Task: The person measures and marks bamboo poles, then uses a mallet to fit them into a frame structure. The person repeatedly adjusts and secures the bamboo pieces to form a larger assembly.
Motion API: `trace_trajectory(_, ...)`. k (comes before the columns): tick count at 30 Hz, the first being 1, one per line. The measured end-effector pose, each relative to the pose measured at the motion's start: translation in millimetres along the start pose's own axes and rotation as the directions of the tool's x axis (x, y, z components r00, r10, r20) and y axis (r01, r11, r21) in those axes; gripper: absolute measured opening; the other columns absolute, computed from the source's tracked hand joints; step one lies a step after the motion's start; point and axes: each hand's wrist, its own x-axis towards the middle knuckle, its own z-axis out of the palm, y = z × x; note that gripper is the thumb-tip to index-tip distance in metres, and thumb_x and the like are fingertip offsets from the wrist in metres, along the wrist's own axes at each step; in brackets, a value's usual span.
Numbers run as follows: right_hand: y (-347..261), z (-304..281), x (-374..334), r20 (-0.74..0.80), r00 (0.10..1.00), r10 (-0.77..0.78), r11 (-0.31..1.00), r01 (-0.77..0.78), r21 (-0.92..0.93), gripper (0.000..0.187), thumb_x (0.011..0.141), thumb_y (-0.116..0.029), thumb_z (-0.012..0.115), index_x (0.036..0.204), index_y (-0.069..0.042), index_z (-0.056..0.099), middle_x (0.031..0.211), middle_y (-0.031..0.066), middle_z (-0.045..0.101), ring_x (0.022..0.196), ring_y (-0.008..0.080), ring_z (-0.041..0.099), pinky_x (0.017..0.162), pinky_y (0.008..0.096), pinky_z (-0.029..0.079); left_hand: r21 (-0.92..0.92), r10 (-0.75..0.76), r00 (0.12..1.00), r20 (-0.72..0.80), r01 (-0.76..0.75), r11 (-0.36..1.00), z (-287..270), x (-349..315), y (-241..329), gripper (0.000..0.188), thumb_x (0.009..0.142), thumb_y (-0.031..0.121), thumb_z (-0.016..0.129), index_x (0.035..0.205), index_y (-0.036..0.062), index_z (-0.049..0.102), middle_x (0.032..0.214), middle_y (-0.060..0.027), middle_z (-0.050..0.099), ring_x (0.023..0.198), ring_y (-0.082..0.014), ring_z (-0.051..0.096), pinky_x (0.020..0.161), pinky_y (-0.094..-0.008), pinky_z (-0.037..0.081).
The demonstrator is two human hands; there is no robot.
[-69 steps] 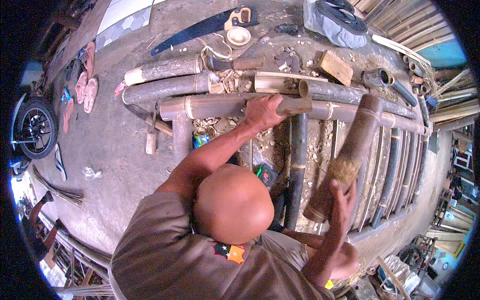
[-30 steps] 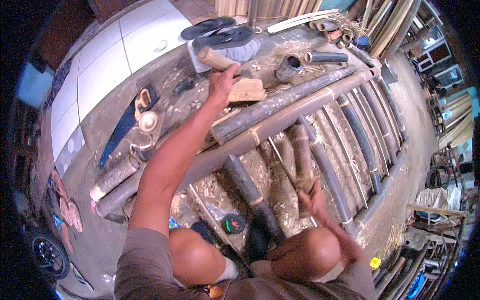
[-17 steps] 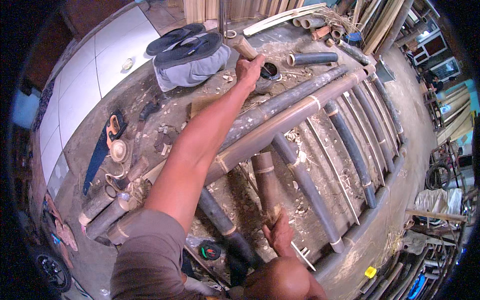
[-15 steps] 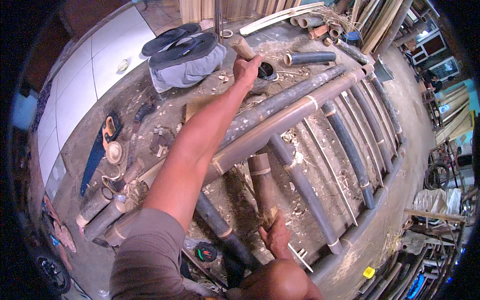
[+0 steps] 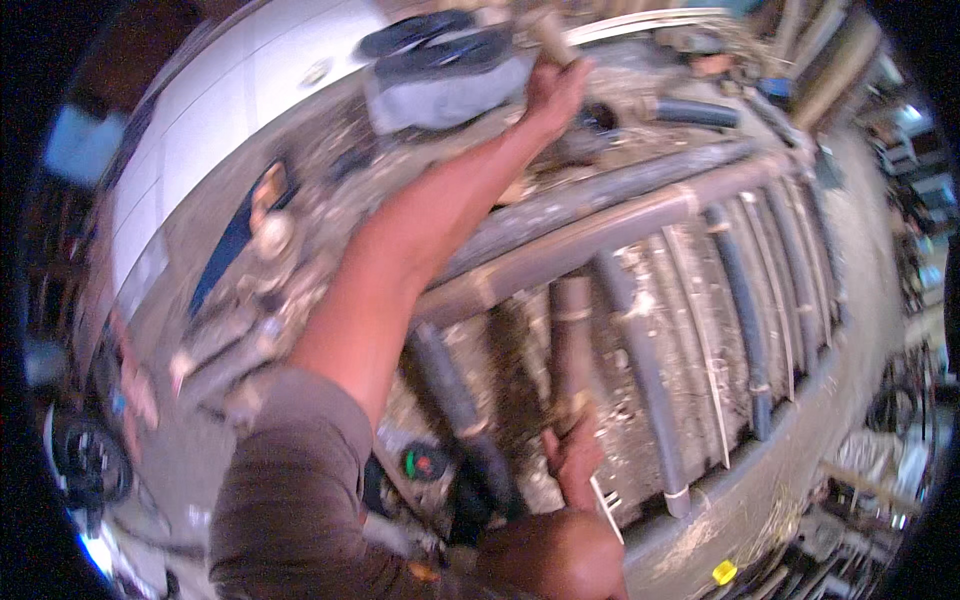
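My left arm reaches forward across the frame, and my left hand [image 5: 555, 92] is closed round a short, thick, light-brown piece of wood [image 5: 550, 36], blurred by motion. Just right of that hand is a dark round pot [image 5: 598, 118]. Close to my knee, my right hand [image 5: 577, 455] grips the frayed lower end of a brown bamboo piece [image 5: 571, 335]. The far end of this piece lies at the near edge of a long brown bamboo pole [image 5: 590, 238]; whether they touch is unclear. Dark bamboo crosspieces [image 5: 645, 375] run from that pole toward me.
A handsaw with an orange handle [image 5: 270, 190] lies left on the ground. Black sandals [image 5: 430, 45] rest on a grey bundle [image 5: 440, 95] at the back. Bamboo offcuts [image 5: 230, 345] lie at left, and a short dark bamboo tube [image 5: 697, 112] at back right. Wood chips litter the floor.
The whole view has swung, so most things sit further right and the picture is blurred. Both hands keep their holds. The bamboo piece's far end appears nearer the long pole.
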Motion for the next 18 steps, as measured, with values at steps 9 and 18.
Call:
trace_trajectory(9,19.4,10.7,-1.7,-0.238,0.936,-0.259,0.935,0.305,0.18,0.082,0.078,-0.032,0.081,0.147,-0.011,0.041,0.107,0.0251,0.069,0.099,0.0441,0.067,0.088,0.0482,0.051,0.236,0.125,0.978,0.166,-0.162,0.958,-365.1,-123.2,167.2,0.02,0.092,0.02,0.065,0.101,0.0019,0.067,0.094,-0.0086,0.069,0.088,-0.0215,0.065,0.086,-0.038,0.05)
trace_trajectory(18,-78.9,-89.8,-4.7,-0.067,0.838,-0.541,0.732,0.509,0.452,0.068,0.085,-0.02,0.076,0.144,-0.004,0.046,0.12,0.0116,0.064,0.111,0.0225,0.061,0.095,0.0371,0.049,-0.504,-0.301,0.733,-0.611,-0.067,0.861,-511.1,-349.0,172.6,0.015,0.089,0.011,0.069,0.089,0.006,0.055,0.072,-0.0066,0.054,0.067,-0.0178,0.056,0.067,-0.0406,0.056)
